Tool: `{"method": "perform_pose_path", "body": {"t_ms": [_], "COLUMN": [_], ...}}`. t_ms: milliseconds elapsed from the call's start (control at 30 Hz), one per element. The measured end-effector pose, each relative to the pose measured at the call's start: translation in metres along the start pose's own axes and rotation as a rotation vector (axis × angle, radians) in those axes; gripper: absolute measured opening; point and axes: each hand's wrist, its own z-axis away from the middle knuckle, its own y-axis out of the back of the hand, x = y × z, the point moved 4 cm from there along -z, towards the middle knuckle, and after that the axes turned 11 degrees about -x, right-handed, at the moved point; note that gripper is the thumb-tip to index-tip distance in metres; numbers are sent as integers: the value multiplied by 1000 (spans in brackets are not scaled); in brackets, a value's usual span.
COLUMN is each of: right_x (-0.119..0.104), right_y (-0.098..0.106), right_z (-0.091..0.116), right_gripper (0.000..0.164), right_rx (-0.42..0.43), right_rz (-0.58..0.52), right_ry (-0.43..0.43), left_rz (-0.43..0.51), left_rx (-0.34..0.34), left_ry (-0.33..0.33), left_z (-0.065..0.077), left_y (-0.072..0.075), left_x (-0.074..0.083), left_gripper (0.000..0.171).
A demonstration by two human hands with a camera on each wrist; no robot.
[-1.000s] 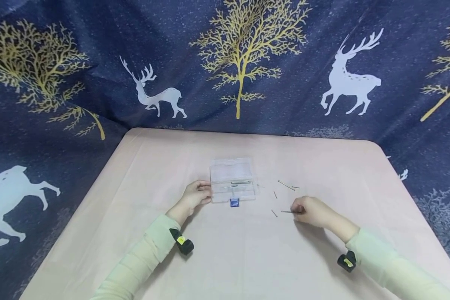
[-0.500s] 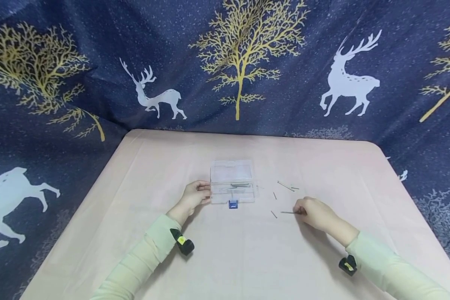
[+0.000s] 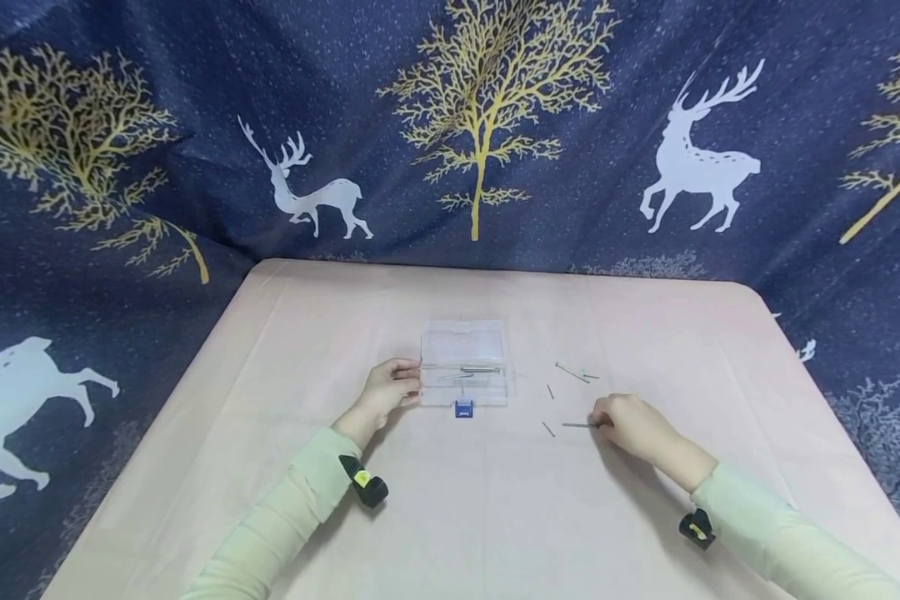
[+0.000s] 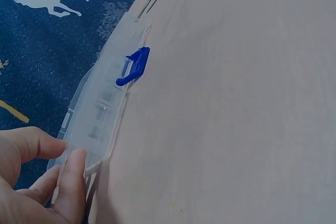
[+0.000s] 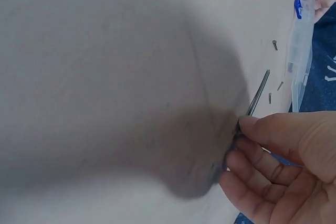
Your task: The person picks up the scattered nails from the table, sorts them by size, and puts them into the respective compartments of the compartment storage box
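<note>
A clear plastic box (image 3: 463,340) with a blue latch (image 3: 463,409) lies with its lid raised toward the back. Several thin metal nails (image 3: 480,369) rest inside. My left hand (image 3: 387,390) holds the box's left end; in the left wrist view the thumb and fingertips are at its corner. My right hand (image 3: 632,427), right of the box, pinches a long nail (image 5: 258,92) between thumb and fingers. Its pointed end sticks out toward the box, and the other end is hidden in the fingers. The right hand is low over the table, its shadow beneath it.
Right of the box lie a long nail (image 3: 572,372) and a short one (image 3: 591,376). Two small copper-coloured pieces (image 3: 550,391) lie nearer the right hand. A pale cloth covers the table (image 3: 465,517); a dark blue curtain (image 3: 420,167) hangs behind.
My right fingers have shifted slightly right, and more of the long nail shows. The box has shifted a little left and its latch now tilts further down. The left hand stays at its end.
</note>
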Motion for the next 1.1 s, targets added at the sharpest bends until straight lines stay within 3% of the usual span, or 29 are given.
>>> {"method": "perform_pose_path", "body": {"t_ms": [300,467,667,867,1100], "right_x": [2,0,0,5,16], "right_y": [5,4,1,3,6], "right_z": [-4,-5,-3,-2,-4], "right_gripper": [11,18,25,24,7], "right_rx": [-73,-135,-134,-130,-109], "right_rz": [22,94,113,24,-166], "right_ry": [43,125,182,164,164], "left_rz": [-15,-3,12,13,20], "left_rx": [12,23,21,17,34], "left_ry": [-13,-6,-13,-16,-16], "left_z": [1,3,2,7,3], "left_y": [3,4,4,6,8], "left_x": [0,-2,-4,-1,-6], "left_gripper": [42,41,40,42,40]}}
